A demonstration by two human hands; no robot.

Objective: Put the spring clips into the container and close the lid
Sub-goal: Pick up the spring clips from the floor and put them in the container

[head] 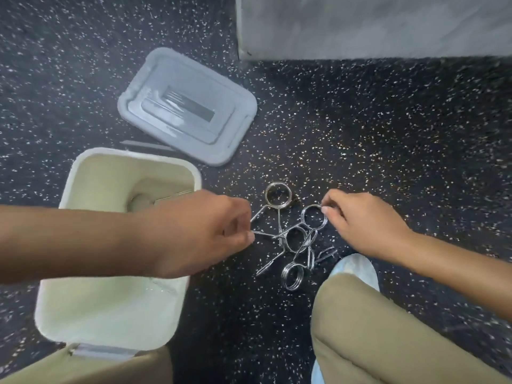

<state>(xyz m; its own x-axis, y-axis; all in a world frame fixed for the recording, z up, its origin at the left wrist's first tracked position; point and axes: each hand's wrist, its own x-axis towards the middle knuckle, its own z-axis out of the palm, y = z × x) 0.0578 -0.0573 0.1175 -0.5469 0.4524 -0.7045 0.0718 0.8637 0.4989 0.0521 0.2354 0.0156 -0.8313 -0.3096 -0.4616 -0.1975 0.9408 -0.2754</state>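
Observation:
Several silver spring clips (293, 239) lie tangled on the dark speckled floor between my hands. My left hand (194, 234) reaches over the open pale green container (83, 314) and pinches the wire handle of one clip (266, 234). My right hand (365, 225) pinches the coil ring of another clip (306, 217) at the right of the pile. One clip (278, 195) lies apart at the top, and a coil (291, 275) sits nearest me. The grey lid (232, 112) lies flat on the floor beyond the container.
A grey block or wall base (374, 26) stands at the upper right. My knees in khaki trousers (388, 328) and a pale shoe (357, 267) flank the pile. A thin grey strip (146, 145) lies between lid and container.

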